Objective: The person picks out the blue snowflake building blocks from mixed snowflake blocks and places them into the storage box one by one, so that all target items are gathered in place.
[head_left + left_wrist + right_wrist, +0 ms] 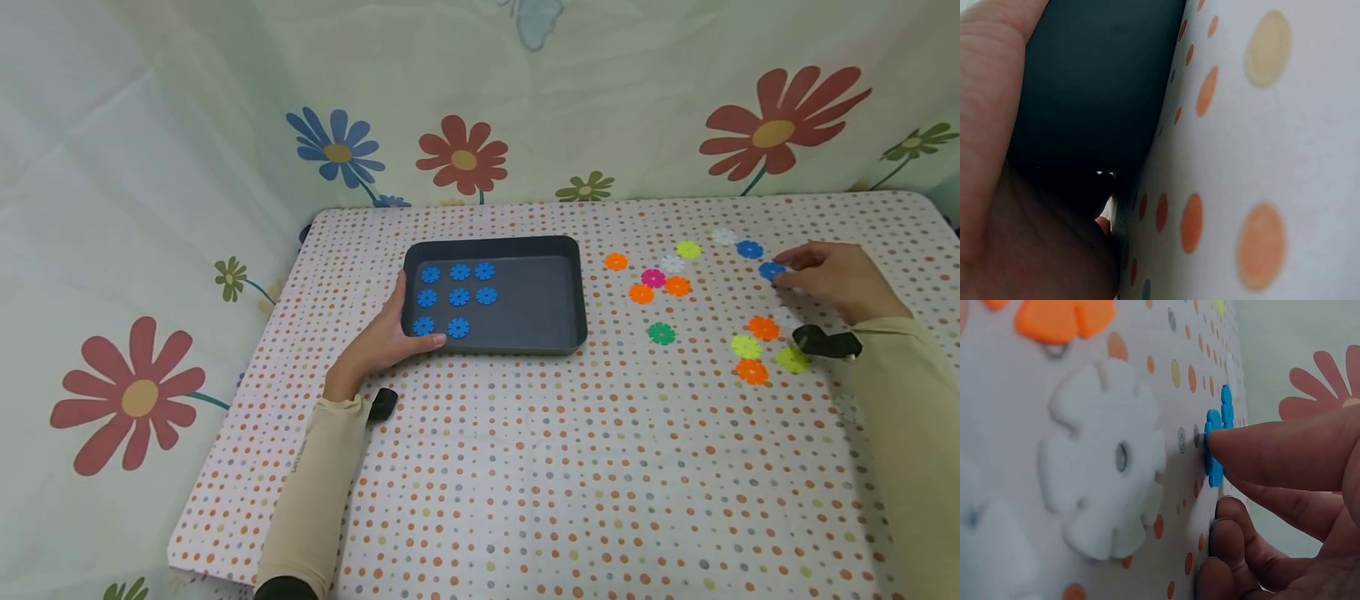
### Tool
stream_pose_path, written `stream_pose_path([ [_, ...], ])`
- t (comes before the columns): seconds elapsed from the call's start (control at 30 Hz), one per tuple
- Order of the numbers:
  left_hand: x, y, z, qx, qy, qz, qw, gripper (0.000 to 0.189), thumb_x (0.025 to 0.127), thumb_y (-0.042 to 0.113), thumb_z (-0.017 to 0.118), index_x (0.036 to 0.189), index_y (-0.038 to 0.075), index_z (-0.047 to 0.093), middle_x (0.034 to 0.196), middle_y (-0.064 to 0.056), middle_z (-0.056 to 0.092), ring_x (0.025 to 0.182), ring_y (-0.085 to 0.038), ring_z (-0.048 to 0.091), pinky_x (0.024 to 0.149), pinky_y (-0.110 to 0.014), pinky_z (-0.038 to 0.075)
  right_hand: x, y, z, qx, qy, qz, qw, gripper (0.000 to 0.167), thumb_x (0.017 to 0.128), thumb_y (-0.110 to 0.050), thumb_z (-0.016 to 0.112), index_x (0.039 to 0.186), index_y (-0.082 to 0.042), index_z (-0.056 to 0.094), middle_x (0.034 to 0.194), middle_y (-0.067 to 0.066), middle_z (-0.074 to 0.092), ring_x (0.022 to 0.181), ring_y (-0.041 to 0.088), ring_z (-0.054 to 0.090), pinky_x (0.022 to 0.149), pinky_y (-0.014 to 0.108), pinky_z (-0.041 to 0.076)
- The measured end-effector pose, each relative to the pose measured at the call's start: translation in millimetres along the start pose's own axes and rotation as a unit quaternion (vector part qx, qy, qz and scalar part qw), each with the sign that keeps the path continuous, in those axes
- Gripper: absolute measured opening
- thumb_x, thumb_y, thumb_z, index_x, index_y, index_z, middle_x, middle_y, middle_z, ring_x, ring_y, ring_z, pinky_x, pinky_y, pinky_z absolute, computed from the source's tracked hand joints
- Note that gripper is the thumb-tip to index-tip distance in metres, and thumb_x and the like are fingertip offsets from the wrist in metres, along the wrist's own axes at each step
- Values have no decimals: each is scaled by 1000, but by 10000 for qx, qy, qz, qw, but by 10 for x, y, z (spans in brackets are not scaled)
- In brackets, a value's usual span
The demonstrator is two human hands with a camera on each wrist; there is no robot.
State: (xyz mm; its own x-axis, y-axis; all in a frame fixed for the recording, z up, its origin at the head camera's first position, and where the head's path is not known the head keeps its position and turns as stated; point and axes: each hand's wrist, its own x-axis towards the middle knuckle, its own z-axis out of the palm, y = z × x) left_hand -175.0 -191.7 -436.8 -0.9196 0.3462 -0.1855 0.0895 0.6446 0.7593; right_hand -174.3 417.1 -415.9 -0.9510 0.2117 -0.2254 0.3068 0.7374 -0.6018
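Observation:
My left hand [380, 337] grips the near left corner of a dark grey rectangular tray [536, 304], thumb over the rim and fingers along the outer side. In the left wrist view, the tray's dark wall [1100, 81] stands beside the thumb. Several blue notched plastic discs [459, 296] lie in rows in the tray's left part. Over at the right, my right hand [836, 279] pinches another blue disc [1213, 450] at the tabletop between thumb and fingers. A second loose blue disc [749, 249] lies just beyond it.
Orange [763, 328], yellow [746, 347], pink [653, 278], green [662, 333] and white discs [1104, 462] lie scattered right of the tray on the dotted tablecloth [525, 467]. A flower-patterned curtain [630, 92] hangs behind the table.

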Motion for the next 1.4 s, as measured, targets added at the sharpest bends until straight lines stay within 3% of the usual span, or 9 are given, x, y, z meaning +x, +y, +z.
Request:
stream_pose_path([
  [0.2, 0, -7, 2, -27, -36, 2, 10000, 139, 84, 73, 79, 170, 26, -21, 177, 2, -16, 163, -26, -3, 127, -61, 16, 25, 17, 23, -11, 79, 94, 9999, 49, 107, -7, 61, 144, 18, 43, 136, 43, 38, 115, 57, 38, 88, 58, 42],
  [0.4, 8, -12, 0, -44, -32, 19, 10000, 140, 84, 72, 79, 170, 23, -20, 177, 1, -16, 163, -26, -3, 127, -60, 16, 33, 14, 18, -94, 132, 6, 9999, 48, 106, -4, 61, 141, 19, 39, 131, 42, 40, 112, 56, 41, 88, 57, 43],
  [0.63, 13, 0, 3, -26, -38, -10, 10000, 141, 83, 73, 79, 170, 24, -20, 177, 1, -16, 163, -26, -3, 127, -60, 16, -9, 12, 5, -103, 304, 64, 9995, 41, 106, -2, 58, 138, 18, 43, 126, 40, 44, 106, 52, 44, 75, 39, 42],
  [0.93, 13, -6, 4, -28, -29, -26, 10000, 141, 82, 75, 78, 170, 25, -20, 177, 0, -15, 164, -26, -4, 127, -60, 15, -53, -11, -36, 67, 438, 35, 9990, 38, 111, -6, 51, 141, 17, 45, 128, 42, 47, 107, 52, 47, 77, 42, 42],
  [1.1, 16, -9, -1, -9, -42, -44, 10000, 142, 81, 78, 77, 170, 26, -21, 178, 0, -16, 164, -26, -5, 127, -60, 14, -55, 4, -25, 218, 564, -12, 9982, 35, 112, -6, 50, 141, 15, 49, 120, 37, 55, 97, 38, 54, 73, 31, 40],
  [1.27, 12, 6, -5, -31, -52, -96, 9999, 143, 80, 77, 78, 170, 27, -21, 178, 0, -16, 163, -25, -5, 128, -58, 14, -60, -31, 7, 398, 558, -59, 9976, 36, 113, -6, 51, 142, 13, 50, 127, 34, 55, 83, 8, 52, 68, 20, 39],
  [1.33, 14, 7, -7, -33, -55, -116, 9999, 143, 80, 77, 78, 170, 27, -21, 178, 1, -16, 163, -25, -6, 128, -58, 13, -67, -63, 23, 427, 545, -133, 9975, 36, 113, -7, 51, 143, 13, 50, 130, 34, 54, 80, 3, 50, 67, 15, 39],
  [1.4, 23, 12, -5, -47, -54, -104, 9999, 142, 80, 77, 78, 170, 28, -21, 178, 1, -16, 163, -24, -6, 128, -59, 13, -81, -104, 37, 420, 535, -185, 9975, 37, 113, -8, 51, 143, 13, 49, 134, 34, 51, 83, 6, 51, 67, 14, 38],
])
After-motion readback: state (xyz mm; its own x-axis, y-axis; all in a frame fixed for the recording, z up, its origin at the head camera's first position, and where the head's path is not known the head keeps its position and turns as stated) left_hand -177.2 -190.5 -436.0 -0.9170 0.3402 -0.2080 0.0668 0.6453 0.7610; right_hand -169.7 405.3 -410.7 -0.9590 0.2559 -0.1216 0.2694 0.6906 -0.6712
